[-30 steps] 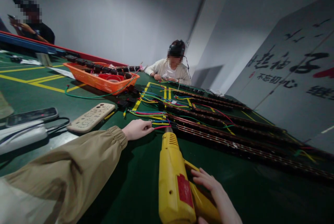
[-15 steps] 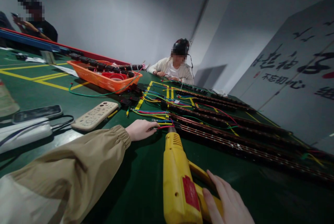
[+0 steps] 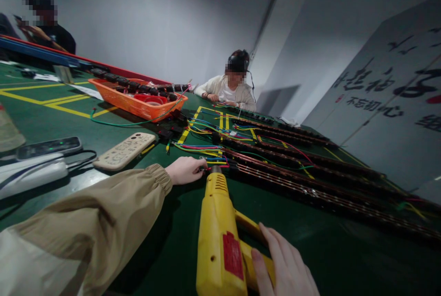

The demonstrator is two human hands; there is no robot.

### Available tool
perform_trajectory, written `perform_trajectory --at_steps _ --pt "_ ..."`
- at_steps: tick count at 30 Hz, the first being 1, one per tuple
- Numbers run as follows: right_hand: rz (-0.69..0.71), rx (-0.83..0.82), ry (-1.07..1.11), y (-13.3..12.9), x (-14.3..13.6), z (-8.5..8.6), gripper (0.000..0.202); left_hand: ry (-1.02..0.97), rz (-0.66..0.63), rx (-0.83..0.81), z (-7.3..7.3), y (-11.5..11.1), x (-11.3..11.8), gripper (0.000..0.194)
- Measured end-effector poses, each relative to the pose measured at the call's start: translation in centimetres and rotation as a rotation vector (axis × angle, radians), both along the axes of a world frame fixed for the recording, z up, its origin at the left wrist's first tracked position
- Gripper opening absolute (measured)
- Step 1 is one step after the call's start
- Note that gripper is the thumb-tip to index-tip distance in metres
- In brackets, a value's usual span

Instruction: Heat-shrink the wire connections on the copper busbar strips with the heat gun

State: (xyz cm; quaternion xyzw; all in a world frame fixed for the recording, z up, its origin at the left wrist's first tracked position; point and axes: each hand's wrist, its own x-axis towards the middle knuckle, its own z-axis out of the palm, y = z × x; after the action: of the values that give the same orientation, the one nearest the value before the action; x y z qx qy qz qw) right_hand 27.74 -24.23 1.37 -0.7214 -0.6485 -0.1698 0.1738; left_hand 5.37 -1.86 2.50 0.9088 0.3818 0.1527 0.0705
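A yellow heat gun (image 3: 216,227) with a red label is gripped by its handle in my right hand (image 3: 285,261). Its metal nozzle (image 3: 216,169) points away from me, close to the fingertips of my left hand (image 3: 186,170). My left fingers are pinched on the ends of coloured wires (image 3: 218,163), among them a red one; the exact grip is partly hidden. These wires run to the end of a long dark strip (image 3: 292,183) with copper-coloured lines, lying toward the right. More wires (image 3: 200,149) in several colours lie just beyond my left hand.
An orange basket (image 3: 138,106) with dark parts stands beyond my left hand. A patterned phone case (image 3: 124,151), a dark phone (image 3: 50,148) and a white device (image 3: 32,176) with a cable lie left. More dark strips (image 3: 275,153) stretch right. One person (image 3: 229,89) sits opposite; another (image 3: 57,34) is far left.
My right hand has swung the heat gun to the left, bringing its nozzle from the strip's end nearer my left fingertips. My left hand has barely shifted.
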Motion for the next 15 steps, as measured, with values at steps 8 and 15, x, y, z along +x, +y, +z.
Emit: perform_trajectory --at_steps 8,15 --pt "0.178 0.006 -0.021 0.1 -0.3 0.3 0.054 0.07 0.011 0.009 -0.1 0.1 0.0 0.023" --pt "0.395 -0.244 -0.049 0.3 2.2 1.6 0.077 0.082 0.009 0.019 -0.1 0.0 -0.1 0.022"
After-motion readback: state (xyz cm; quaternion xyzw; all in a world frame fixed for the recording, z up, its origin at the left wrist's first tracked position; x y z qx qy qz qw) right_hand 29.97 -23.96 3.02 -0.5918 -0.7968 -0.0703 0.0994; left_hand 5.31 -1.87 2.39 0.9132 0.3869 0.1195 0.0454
